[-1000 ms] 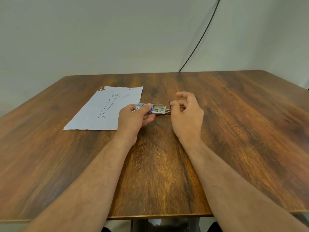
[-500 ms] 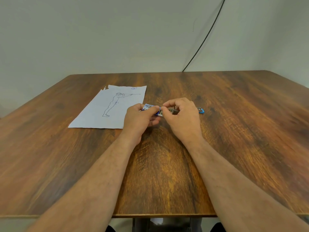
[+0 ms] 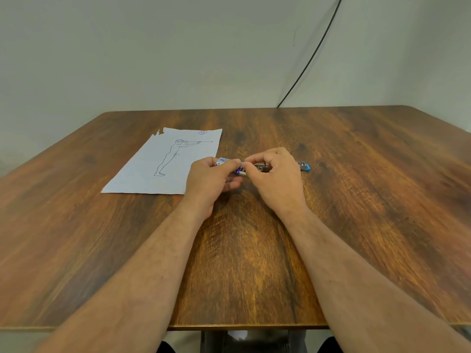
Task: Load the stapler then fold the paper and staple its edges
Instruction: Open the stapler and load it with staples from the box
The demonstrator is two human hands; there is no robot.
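Head view: I see my left hand (image 3: 212,180) gripping a small blue-and-white staple box (image 3: 230,166) near the table's (image 3: 356,200) middle. My right hand (image 3: 274,174) curls its fingers around a metal part; I cannot tell what it is. The blue stapler (image 3: 303,165) lies just beyond that hand. The paper (image 3: 165,161) with a figure drawing lies flat toward the far left corner.
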